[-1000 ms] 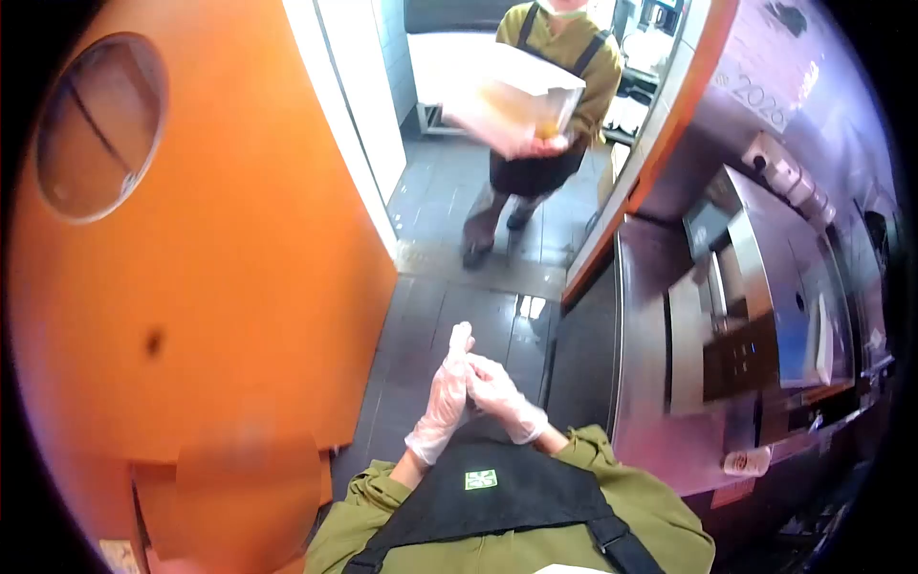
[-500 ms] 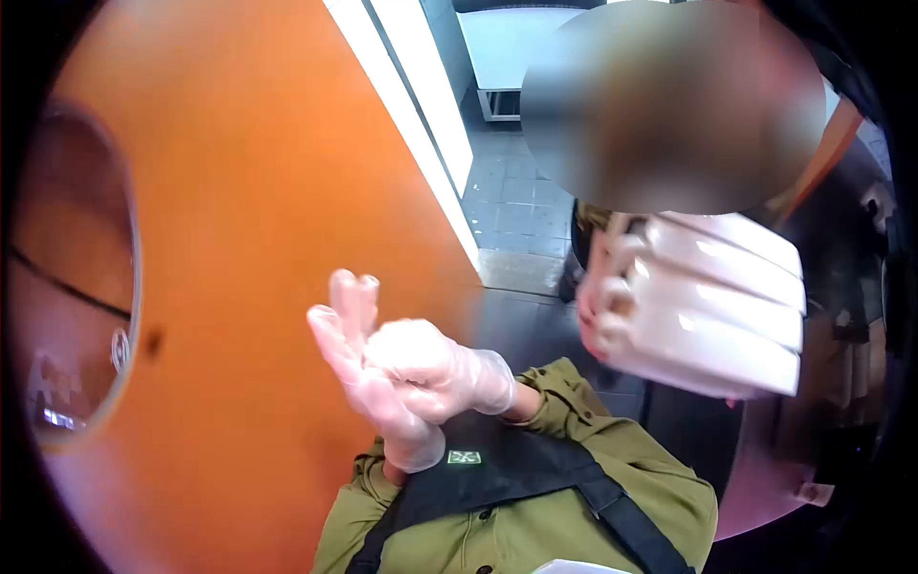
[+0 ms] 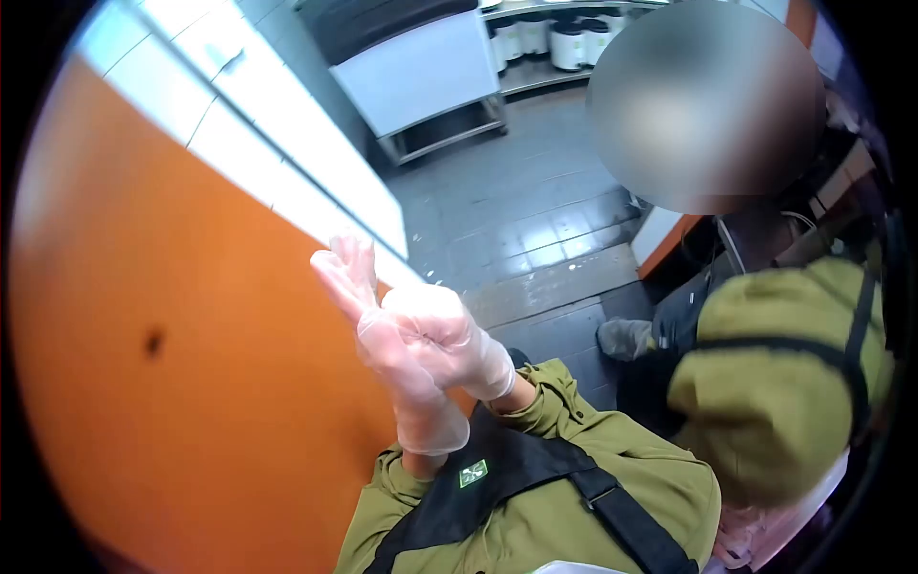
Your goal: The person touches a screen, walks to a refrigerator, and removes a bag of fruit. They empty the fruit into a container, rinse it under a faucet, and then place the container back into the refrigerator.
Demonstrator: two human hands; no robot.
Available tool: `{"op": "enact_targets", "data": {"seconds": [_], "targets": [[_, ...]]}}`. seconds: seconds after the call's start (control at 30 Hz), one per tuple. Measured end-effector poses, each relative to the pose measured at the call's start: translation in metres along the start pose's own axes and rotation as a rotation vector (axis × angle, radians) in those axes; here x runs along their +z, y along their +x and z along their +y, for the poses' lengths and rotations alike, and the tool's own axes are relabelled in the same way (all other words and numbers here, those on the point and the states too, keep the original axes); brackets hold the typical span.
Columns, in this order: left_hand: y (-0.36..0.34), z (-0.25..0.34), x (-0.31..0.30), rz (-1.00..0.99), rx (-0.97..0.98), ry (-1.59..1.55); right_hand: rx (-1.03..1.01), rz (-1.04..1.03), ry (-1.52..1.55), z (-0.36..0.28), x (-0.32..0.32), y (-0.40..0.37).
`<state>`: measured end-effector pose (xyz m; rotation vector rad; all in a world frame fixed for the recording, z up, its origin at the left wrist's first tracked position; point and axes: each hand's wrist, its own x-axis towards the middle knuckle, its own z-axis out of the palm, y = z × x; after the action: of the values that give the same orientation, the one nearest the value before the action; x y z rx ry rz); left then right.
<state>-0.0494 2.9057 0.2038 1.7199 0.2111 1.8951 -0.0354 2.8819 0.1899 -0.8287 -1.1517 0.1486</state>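
Note:
Both of my hands wear thin, clear plastic gloves and are pressed together in front of my chest. My left hand points upward with its fingers stretched out. Against its palm side, my right hand is closed, its fingers curled in. What lies inside the right fingers, if anything, is hidden by the left hand. My sleeves are olive green, and a black apron with a small green-and-white emblem hangs below the hands.
An orange door or panel stands close at the left, beside a white frame. A person in an olive shirt is close on my right. Ahead are a dark tiled floor, a white chest and shelves with white containers.
The person with the stacked white boxes has passed to my right, and the stack is mostly out of sight. My view has turned toward the doorway. My hands stay pressed together.

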Motion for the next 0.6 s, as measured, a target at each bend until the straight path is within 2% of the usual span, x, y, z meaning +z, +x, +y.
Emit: {"op": "enact_targets", "data": {"seconds": [0.1, 0.13, 0.23, 0.27, 0.3, 0.37, 0.4, 0.43, 0.5, 0.57, 0.6], "targets": [[0.012, -0.031, 0.078, -0.036, -0.078, -0.141, 0.081, 0.074, -0.04, 0.021, -0.06, 0.042], [0.014, -0.043, 0.101, -0.044, -0.101, -0.185, 0.03, 0.077, -0.075, 0.033, -0.08, 0.056], [0.028, -0.097, 0.17, -0.329, -0.018, -0.269, 0.137, 0.208, -0.048, 0.052, -0.146, 0.108], [0.036, -0.117, 0.191, -0.469, -0.097, -0.297, 0.24, 0.217, 0.019, 0.06, -0.175, 0.125], [0.043, -0.133, 0.214, -0.55, -0.196, -0.38, 0.21, 0.269, -0.057, 0.074, -0.199, 0.14], [0.056, -0.147, 0.283, -0.651, -0.58, -0.735, 0.135, 0.371, -0.21, 0.105, -0.27, 0.174], [0.061, -0.16, 0.314, -0.682, -0.586, -0.741, 0.175, 0.484, -0.177, 0.119, -0.302, 0.194], [0.055, -0.182, 0.353, -0.643, -0.371, -0.445, 0.156, 0.642, 0.009, 0.143, -0.335, 0.205], [0.047, -0.203, 0.413, -0.718, -0.194, -0.362, 0.151, 0.773, -0.113, 0.163, -0.398, 0.231], [0.033, -0.221, 0.463, -1.047, -0.274, -0.354, 0.209, 0.812, -0.154, 0.17, -0.446, 0.257], [0.026, -0.228, 0.493, -1.083, -0.317, -0.361, 0.237, 0.822, -0.173, 0.176, -0.472, 0.27]]}}
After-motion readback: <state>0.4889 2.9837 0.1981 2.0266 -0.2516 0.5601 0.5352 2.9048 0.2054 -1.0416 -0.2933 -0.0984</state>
